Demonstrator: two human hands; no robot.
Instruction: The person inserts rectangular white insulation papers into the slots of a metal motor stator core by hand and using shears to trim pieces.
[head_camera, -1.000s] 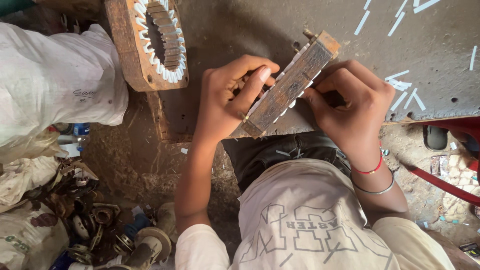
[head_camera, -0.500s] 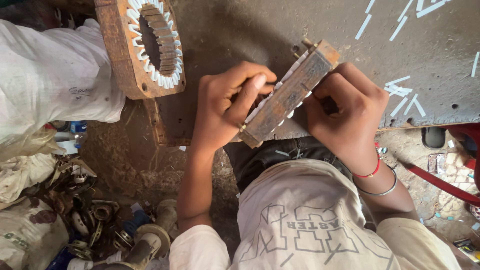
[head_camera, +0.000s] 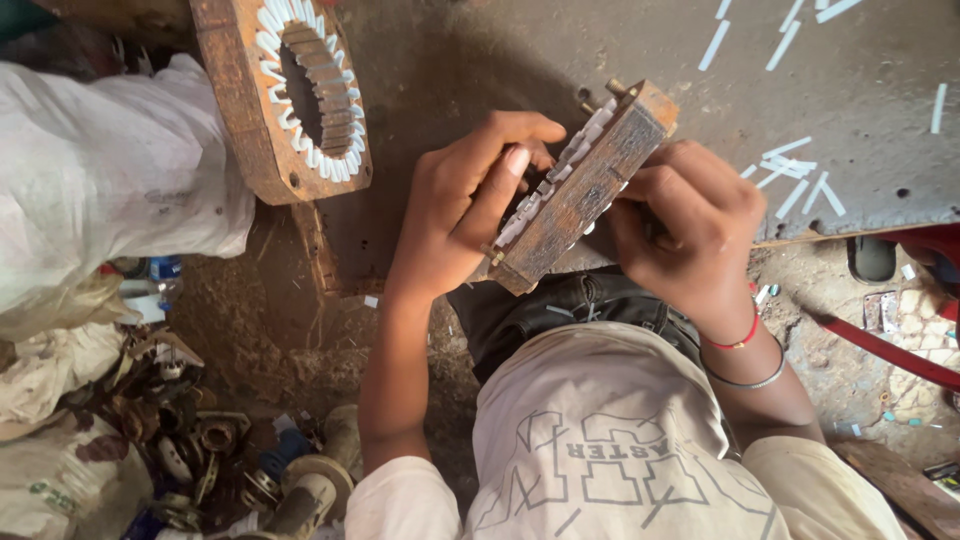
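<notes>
Rust-brown stator core (head_camera: 580, 190), square-edged and tilted on edge, is held above the grey counter (head_camera: 860, 130) close to the person's chest. Left hand (head_camera: 460, 205): grip closed around the core's near end, thumb pressing the white paper slot liners (head_camera: 555, 180) along its face. Right hand (head_camera: 690, 230): grip closed on the far side, fingers curled behind the core; fingertips hidden. A second core (head_camera: 285, 95), liners fitted round its bore, rests on the counter's left edge. White paper strips (head_camera: 790, 170) lie scattered on the counter, well apart from the hands.
</notes>
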